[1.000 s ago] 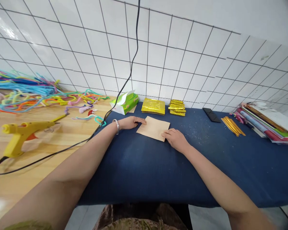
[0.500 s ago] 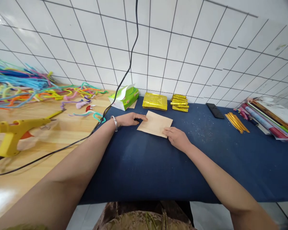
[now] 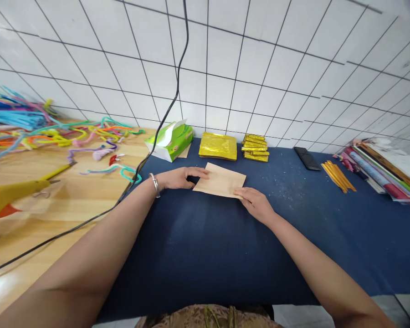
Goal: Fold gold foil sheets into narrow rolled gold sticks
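Note:
A light brown paper piece [image 3: 220,181] lies on the dark blue cloth in front of me. My left hand [image 3: 181,177], with a silver bracelet at the wrist, rests its outstretched fingers on the paper's left edge, thumb apart. At the lower right corner, my right hand [image 3: 256,204] pinches the paper, fingers together on top. Behind the paper sit a stack of flat gold packets [image 3: 217,146] and a pile of narrow folded gold strips [image 3: 255,148].
A green tissue box [image 3: 172,140], black cable [image 3: 164,119], yellow glue gun [image 3: 17,196] and colourful pipe cleaners [image 3: 64,136] are at left. Right are a black phone [image 3: 306,158], gold strips [image 3: 338,176] and stacked books [image 3: 382,171]. A tiled wall [image 3: 232,54] stands behind.
The view has shifted slightly, with the glue gun now partly beyond the left edge. Both hands remain at the paper, whose near edge looks slightly bowed.

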Available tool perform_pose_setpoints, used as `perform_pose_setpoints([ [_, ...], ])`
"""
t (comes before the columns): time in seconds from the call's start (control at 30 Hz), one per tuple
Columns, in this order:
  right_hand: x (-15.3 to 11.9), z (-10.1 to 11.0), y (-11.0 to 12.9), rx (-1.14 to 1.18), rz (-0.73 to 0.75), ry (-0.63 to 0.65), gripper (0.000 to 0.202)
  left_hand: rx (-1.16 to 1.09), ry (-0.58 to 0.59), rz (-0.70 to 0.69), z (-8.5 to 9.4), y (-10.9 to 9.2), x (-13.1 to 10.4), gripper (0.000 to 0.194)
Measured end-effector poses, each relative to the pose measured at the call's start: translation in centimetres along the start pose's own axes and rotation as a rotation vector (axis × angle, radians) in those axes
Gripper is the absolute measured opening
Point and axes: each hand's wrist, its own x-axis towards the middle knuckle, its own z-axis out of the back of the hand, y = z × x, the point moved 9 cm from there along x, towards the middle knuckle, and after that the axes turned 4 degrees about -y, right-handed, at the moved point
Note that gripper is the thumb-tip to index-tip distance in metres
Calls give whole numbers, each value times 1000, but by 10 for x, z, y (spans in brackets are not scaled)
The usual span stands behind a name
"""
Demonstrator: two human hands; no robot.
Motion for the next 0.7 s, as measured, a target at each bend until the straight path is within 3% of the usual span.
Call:
perform_pose_setpoints([
  [0.33, 2, -2, 3, 51, 23, 30, 28, 155, -76, -59, 1, -4, 8, 30],
  [0.57, 1, -1, 1, 27, -54, 7, 25, 146, 7, -28, -6, -16, 8, 37],
  [0.7, -1, -1, -3, -19, -86, -12, 25, 185, 31, -77, -14, -29, 11, 42],
])
